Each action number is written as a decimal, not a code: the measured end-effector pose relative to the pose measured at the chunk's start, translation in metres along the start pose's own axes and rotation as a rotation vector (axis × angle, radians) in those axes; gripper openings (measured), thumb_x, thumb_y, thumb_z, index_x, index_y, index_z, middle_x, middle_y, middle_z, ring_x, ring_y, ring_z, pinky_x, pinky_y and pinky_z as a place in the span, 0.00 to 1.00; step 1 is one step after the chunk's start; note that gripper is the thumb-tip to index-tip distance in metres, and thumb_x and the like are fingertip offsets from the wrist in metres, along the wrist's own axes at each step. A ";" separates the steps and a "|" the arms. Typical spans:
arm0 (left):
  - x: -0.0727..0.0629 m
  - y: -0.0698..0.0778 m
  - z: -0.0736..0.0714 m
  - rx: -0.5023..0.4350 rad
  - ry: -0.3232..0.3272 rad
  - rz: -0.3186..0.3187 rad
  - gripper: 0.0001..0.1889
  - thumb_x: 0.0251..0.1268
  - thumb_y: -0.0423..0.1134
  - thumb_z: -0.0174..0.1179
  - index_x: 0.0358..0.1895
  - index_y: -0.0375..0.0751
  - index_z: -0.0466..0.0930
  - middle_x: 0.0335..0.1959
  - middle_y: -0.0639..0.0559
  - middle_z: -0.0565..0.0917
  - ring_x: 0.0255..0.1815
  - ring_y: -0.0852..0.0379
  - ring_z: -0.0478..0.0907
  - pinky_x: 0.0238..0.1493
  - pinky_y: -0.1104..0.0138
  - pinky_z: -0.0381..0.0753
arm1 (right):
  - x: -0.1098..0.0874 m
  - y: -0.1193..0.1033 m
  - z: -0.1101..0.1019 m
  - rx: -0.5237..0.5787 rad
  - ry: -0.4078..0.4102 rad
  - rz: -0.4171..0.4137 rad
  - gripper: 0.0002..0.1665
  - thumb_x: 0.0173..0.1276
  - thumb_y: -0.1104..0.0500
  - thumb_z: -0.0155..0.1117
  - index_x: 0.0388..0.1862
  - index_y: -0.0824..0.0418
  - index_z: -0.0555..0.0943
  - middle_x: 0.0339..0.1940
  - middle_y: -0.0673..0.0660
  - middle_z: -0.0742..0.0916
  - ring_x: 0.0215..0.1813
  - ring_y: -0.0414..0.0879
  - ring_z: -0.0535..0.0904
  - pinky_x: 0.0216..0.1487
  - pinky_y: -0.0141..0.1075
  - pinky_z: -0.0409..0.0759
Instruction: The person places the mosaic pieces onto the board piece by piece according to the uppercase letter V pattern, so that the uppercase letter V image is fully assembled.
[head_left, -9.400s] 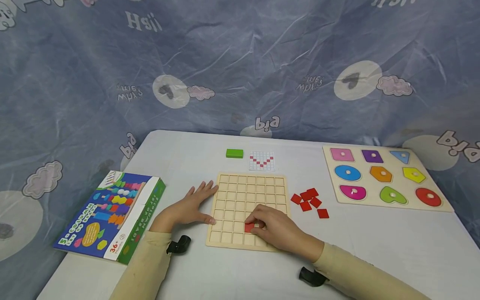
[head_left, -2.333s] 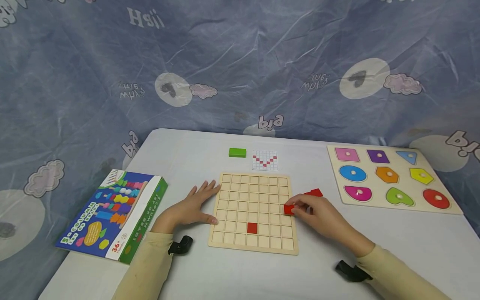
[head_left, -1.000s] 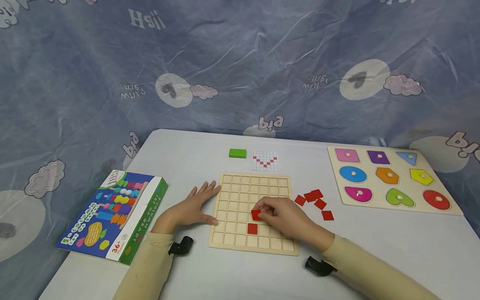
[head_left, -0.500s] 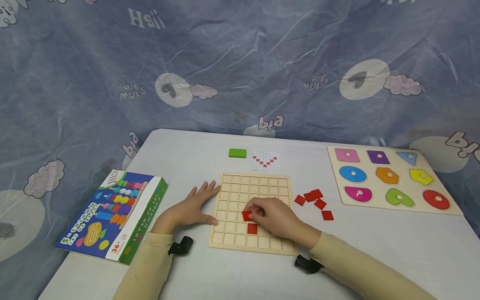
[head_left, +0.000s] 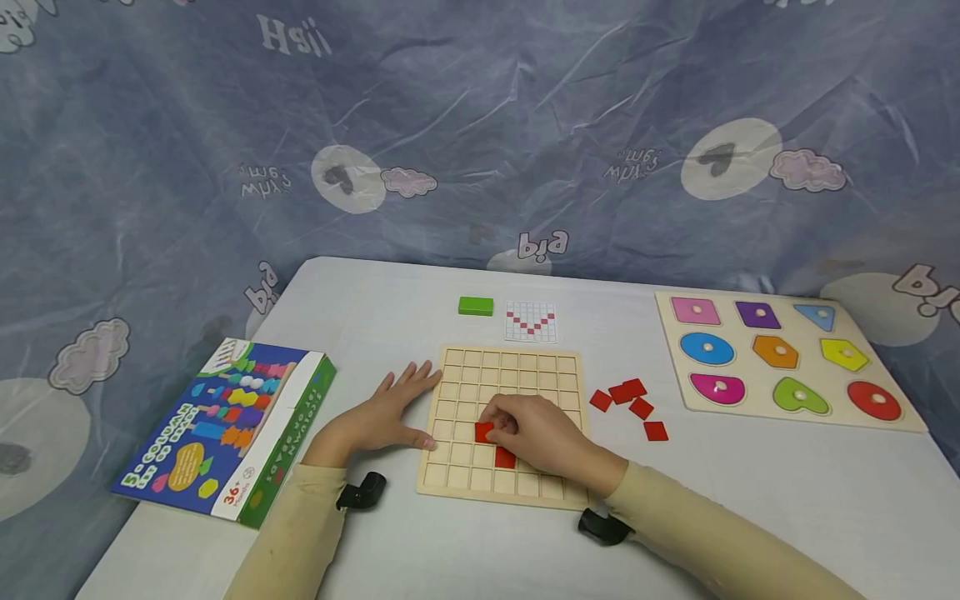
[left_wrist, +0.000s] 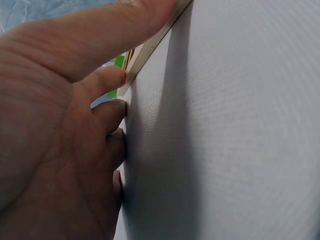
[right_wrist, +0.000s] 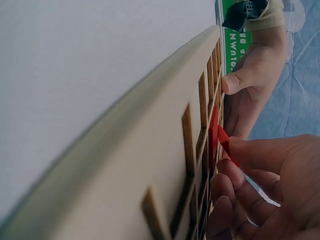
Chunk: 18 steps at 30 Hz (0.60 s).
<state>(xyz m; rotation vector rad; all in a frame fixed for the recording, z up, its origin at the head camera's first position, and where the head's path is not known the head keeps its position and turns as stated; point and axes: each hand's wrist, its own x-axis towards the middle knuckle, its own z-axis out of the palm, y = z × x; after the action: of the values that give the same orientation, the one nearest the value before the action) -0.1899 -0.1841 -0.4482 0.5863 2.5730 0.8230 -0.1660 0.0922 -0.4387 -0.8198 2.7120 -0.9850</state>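
My right hand (head_left: 534,431) pinches a red square tile (head_left: 483,432) between thumb and fingers, low over the wooden grid board (head_left: 427,482). In the right wrist view the held tile (right_wrist: 227,145) stands tilted, one edge at the grid. Another red tile (head_left: 505,457) lies in a cell one row nearer and one column to the right, partly covered by the hand. My left hand (head_left: 381,415) rests at the board's left edge with fingers spread; the left wrist view has the thumb (left_wrist: 100,35) and a fingertip against the wooden edge.
Several loose red tiles (head_left: 641,407) lie right of the board. Behind it are a green block (head_left: 476,307) and a card with a red V pattern (head_left: 531,322). A shape puzzle board (head_left: 738,354) lies at the right, a toy box (head_left: 225,429) at the left.
Earlier my right hand set one red tile into the board. It then fetched another from the pile, carried it left over the grid and shifted slightly further left. My left hand stays put.
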 end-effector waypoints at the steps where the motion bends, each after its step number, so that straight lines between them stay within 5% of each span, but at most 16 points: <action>1: 0.000 0.000 0.000 0.000 -0.001 0.000 0.58 0.50 0.53 0.78 0.83 0.46 0.51 0.84 0.45 0.45 0.84 0.44 0.33 0.81 0.46 0.31 | 0.000 0.000 0.000 0.007 -0.002 0.002 0.06 0.67 0.59 0.72 0.41 0.50 0.85 0.27 0.39 0.80 0.31 0.35 0.74 0.34 0.31 0.77; 18: 0.002 -0.001 0.000 0.001 -0.006 0.007 0.59 0.50 0.54 0.78 0.83 0.46 0.51 0.84 0.45 0.45 0.84 0.44 0.33 0.81 0.46 0.30 | 0.003 0.000 0.002 -0.023 -0.018 0.000 0.08 0.64 0.60 0.74 0.41 0.51 0.85 0.34 0.43 0.81 0.34 0.37 0.74 0.35 0.31 0.76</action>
<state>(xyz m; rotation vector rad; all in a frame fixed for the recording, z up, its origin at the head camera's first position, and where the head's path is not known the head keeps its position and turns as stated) -0.1916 -0.1842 -0.4492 0.5978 2.5675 0.8212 -0.1682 0.0894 -0.4403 -0.8282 2.7138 -0.9431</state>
